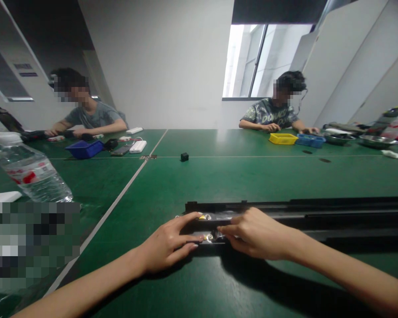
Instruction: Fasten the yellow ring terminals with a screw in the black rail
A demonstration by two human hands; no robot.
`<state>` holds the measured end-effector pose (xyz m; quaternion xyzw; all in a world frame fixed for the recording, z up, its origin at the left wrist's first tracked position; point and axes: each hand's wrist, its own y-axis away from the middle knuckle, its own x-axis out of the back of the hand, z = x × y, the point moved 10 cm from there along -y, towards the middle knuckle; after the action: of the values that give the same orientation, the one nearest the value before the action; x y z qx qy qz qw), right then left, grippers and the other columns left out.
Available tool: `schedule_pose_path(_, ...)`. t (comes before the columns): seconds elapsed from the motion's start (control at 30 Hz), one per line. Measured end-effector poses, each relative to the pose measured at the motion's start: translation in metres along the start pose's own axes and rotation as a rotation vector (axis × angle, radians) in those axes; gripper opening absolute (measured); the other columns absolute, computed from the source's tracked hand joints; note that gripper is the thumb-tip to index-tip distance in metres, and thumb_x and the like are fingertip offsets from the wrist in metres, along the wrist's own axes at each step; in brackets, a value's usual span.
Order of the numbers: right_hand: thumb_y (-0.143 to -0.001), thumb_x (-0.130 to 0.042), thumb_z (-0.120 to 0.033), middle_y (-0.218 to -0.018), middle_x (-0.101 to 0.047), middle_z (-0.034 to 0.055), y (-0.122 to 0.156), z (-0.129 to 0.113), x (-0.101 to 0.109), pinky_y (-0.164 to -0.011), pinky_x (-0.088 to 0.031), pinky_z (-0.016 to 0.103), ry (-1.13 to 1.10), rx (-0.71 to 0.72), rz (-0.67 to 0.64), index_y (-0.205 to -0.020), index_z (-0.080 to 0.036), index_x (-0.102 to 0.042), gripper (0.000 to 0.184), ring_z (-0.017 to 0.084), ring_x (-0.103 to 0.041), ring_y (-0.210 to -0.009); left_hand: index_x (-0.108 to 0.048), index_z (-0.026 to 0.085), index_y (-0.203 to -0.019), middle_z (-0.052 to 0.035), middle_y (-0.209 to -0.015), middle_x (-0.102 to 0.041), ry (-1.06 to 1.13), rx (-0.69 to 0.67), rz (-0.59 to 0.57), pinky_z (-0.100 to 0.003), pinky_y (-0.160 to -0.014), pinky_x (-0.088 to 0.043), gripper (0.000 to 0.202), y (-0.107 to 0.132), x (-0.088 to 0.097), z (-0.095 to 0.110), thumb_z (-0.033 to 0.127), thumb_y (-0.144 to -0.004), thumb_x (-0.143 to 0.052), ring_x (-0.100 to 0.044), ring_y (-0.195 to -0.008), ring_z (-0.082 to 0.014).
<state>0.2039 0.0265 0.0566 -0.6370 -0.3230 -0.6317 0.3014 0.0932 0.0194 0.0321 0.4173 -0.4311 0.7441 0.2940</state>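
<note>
Two long black channel-shaped rails (358, 214) lie side by side across the green table in front of me. Over their left end rests my left hand (166, 245), fingers stretched out and apart, with the fingertips touching the rails. Small shiny metal and yellowish fittings (209, 237) sit inside the channels near those fingertips. My right hand (257, 234) is bent over the rails just to the right, its thumb and index finger closed together at a small dark part (215, 233). What the right fingers pinch is mostly hidden.
A water bottle (36, 170) stands at the left. A small black cube (185, 157) lies farther back. Across the table sit two people, with a blue bin (84, 149), a white power bank (138, 146), a yellow tray (282, 139) and a light-blue tray (310, 141) near them.
</note>
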Motion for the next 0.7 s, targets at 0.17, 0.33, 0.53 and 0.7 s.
schedule_pose_path(0.17,-0.087,-0.047,-0.016,-0.067,-0.068,0.0060,0.002,-0.004,-0.003,-0.049,-0.016,0.027,0.053,-0.054,-0.016,-0.086,-0.014,-0.067,0.020,0.012,-0.055,-0.050,-0.066,0.022,-0.123,-0.0133,-0.149,-0.037,0.005,0.005,-0.001,-0.049,-0.105,-0.042,0.033,0.001,-0.002,-0.002,0.026,-0.103,-0.041,-0.044,-0.132,-0.0306)
schedule_pose_path(0.33,-0.087,-0.048,-0.021,-0.069,-0.068,0.0062,0.002,-0.008,-0.001,-0.048,-0.015,0.028,0.023,-0.043,-0.024,-0.093,-0.015,-0.068,0.022,0.013,-0.053,-0.050,-0.065,0.023,-0.124,-0.0121,-0.151,-0.035,0.013,0.007,0.005,-0.049,-0.105,-0.042,0.032,0.003,-0.004,-0.004,0.026,-0.102,-0.042,-0.043,-0.132,-0.0309)
schedule_pose_path(0.53,-0.082,-0.050,-0.020,-0.072,-0.068,0.0069,0.004,-0.013,-0.002,-0.048,-0.017,0.029,0.018,-0.030,-0.030,-0.094,-0.014,-0.067,0.022,0.015,-0.056,-0.053,-0.066,0.022,-0.123,-0.0119,-0.149,-0.038,0.003,0.007,0.013,-0.047,-0.105,-0.043,0.032,0.000,0.000,-0.001,0.026,-0.102,-0.042,-0.046,-0.130,-0.0304)
schedule_pose_path(0.7,-0.084,-0.049,-0.018,-0.075,-0.069,0.0078,0.005,-0.016,-0.002,-0.048,-0.018,0.030,0.039,-0.020,-0.029,-0.096,-0.012,-0.067,0.022,0.015,-0.056,-0.052,-0.065,0.022,-0.123,-0.0125,-0.150,-0.037,0.004,-0.003,0.010,-0.048,-0.105,-0.043,0.032,0.001,0.000,-0.001,0.026,-0.102,-0.042,-0.045,-0.131,-0.0304)
